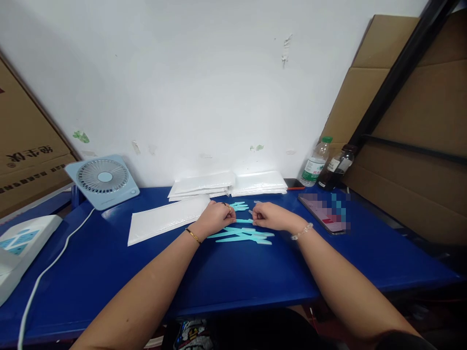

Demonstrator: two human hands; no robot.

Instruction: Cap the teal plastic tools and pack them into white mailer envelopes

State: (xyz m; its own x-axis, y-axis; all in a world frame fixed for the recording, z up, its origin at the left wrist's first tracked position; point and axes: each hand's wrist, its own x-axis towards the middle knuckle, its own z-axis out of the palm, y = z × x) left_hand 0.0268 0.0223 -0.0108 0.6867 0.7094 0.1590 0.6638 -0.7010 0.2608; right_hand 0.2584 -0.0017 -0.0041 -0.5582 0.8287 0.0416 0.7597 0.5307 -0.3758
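Note:
Between my two hands stretches a slim teal stick [244, 221], which looks like an eyebrow razor. My left hand [215, 217] is closed in a pinch at its left end. Closed on the right end is my right hand [270, 217], thumb and finger together. Just below, a loose pile of similar teal sticks with pale ends [244, 236] lies crosswise on the blue table [241, 277]. A smaller bunch of teal sticks [239, 206] shows behind the hands, partly covered by my left fingers. Near my right fingertips are small translucent pieces [257, 202].
A white padded sleeve [164, 218] lies left of my left hand. Stacks of white packets [259, 183] line the wall. At left stand a light-blue fan [105, 180] and its cable; at right lie a phone [323, 214] and two bottles, one a clear bottle [314, 165].

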